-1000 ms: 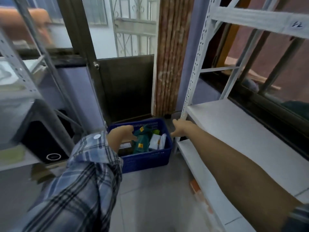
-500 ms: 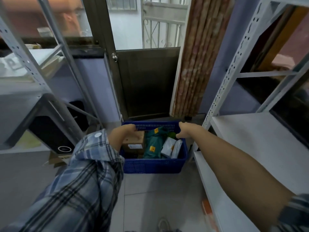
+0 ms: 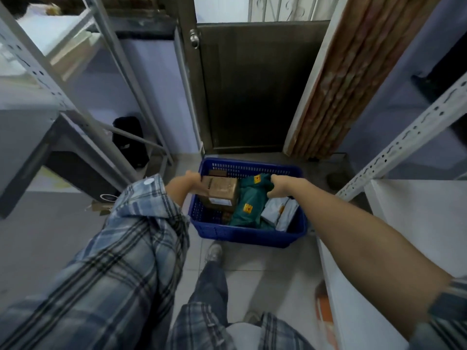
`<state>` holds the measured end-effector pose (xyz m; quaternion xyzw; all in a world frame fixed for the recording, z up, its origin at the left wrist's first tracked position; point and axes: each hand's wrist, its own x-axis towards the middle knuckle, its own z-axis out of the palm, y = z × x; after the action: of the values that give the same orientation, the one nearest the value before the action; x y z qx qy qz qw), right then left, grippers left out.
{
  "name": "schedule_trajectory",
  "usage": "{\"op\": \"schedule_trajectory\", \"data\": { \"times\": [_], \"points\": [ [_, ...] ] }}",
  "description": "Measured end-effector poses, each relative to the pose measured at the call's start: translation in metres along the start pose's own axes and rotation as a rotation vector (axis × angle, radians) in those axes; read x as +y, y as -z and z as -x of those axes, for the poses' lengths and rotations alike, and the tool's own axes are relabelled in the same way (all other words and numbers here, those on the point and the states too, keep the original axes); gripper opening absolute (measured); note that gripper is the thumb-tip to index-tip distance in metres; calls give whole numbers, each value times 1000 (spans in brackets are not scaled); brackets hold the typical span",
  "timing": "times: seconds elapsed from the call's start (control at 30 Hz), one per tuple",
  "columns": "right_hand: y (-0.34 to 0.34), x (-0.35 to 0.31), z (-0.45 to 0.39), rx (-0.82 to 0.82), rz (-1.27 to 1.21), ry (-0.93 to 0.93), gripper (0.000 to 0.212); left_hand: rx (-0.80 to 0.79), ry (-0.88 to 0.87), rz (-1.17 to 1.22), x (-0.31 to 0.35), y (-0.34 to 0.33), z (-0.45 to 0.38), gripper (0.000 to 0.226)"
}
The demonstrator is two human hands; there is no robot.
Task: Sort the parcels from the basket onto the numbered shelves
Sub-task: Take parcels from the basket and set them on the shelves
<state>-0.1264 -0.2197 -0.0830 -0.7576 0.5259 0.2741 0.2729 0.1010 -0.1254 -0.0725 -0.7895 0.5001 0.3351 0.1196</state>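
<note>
A blue plastic basket (image 3: 242,234) stands on the tiled floor in front of a dark door. Inside lie a brown cardboard box (image 3: 222,192), green bag parcels with orange labels (image 3: 249,208) and white mailers (image 3: 280,214). My left hand (image 3: 188,181) grips the left side of the cardboard box. My right hand (image 3: 281,185) is closed on the top of a green bag parcel. White metal shelves (image 3: 414,210) stand to the right, and a grey rack (image 3: 45,79) to the left.
A dark door (image 3: 252,92) and a rolled brown mat (image 3: 328,92) stand behind the basket. Black items (image 3: 129,141) sit under the left rack. My leg and shoe (image 3: 213,253) are on the floor just before the basket.
The view tilted down and came closer to the basket. My left hand closed on the cardboard box, and my right hand dropped from the basket's rim onto a green parcel.
</note>
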Motion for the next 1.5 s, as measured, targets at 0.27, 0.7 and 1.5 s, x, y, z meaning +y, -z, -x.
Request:
{"op": "schedule_trajectory", "data": {
  "times": [0.27, 0.7, 1.5],
  "points": [
    [18, -36, -88, -151, -88, -81, 69, -136, -12, 39, -27, 37, -89, 60],
    [-61, -56, -252, -253, -474, -194, 47, -299, 53, 475, -70, -21, -280, 35],
    [-187, -68, -476, 78, 218, 145, 122, 86, 198, 264, -84, -230, -464, 45]
  ]
}}
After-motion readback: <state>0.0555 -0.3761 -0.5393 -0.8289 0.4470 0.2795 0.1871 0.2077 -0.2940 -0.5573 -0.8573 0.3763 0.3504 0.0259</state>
